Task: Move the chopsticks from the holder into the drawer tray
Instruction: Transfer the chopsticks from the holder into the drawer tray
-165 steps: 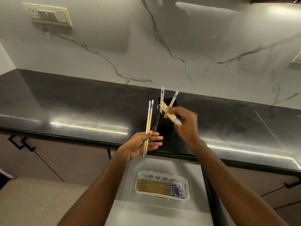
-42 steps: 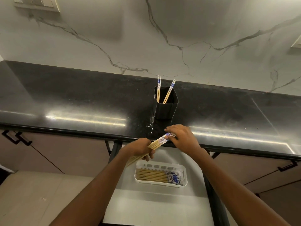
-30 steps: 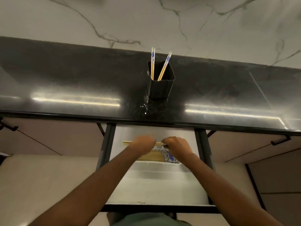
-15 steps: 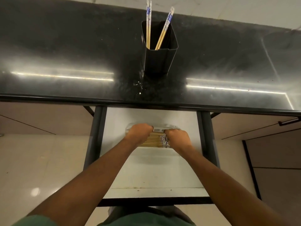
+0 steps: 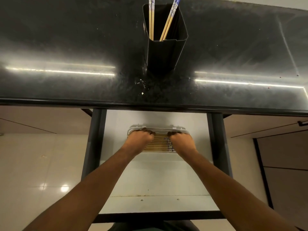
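We are looking at a countertop [image 5: 66, 47] of black polished stone, finely speckled and throwing back long glossy streaks of light. The holder [image 5: 164, 54] on it is showing smooth, dark, thin walls with a dull satin sheen; we are not managing to tell metal from plastic. The chopsticks [image 5: 151, 22] standing in it are looking like pale bare wood with patterned blue-and-white tops, and the ones lying in the tray are showing the same. The tray [image 5: 158, 130] is looking like white moulded plastic. Nearer, the drawer floor [image 5: 155, 177] is appearing smooth, white and faintly shiny, between dark matt side walls [image 5: 95, 139]. To the left, the floor tiles [image 5: 41, 180] are gleaming.
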